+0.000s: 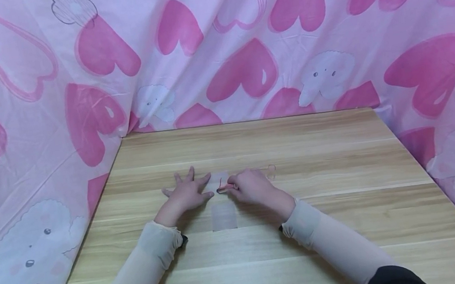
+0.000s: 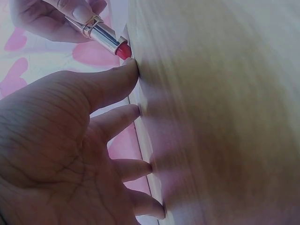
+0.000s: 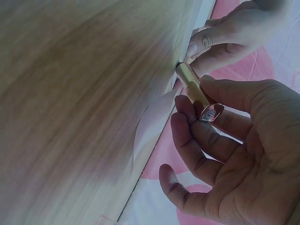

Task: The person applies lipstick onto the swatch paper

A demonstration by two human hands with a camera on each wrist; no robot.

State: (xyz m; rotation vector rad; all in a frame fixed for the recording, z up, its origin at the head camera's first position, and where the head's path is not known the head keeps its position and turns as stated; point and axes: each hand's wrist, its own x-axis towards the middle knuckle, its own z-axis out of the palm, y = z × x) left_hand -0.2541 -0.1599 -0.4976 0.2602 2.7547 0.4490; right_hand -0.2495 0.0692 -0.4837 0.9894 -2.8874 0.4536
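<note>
My right hand (image 1: 256, 187) pinches a gold lipstick (image 2: 107, 36) with its red tip showing. The lipstick slants down to a small pale sheet (image 1: 217, 177), which bears a thin red line (image 1: 221, 181). In the right wrist view thumb and fingers hold the gold case (image 3: 196, 91) near its base, the other fingers loosely bent. My left hand (image 1: 187, 194) has its fingers spread, fingertips resting on the tabletop and thumb beside the sheet's left edge. In the left wrist view the red tip appears close to the left thumb; whether they touch I cannot tell.
A second translucent square sheet (image 1: 223, 217) lies nearer me on the wooden table (image 1: 317, 235). Right of my right hand is a faint clear object with a pinkish outline (image 1: 272, 171). A pink heart-patterned curtain (image 1: 239, 68) surrounds the table's back and sides.
</note>
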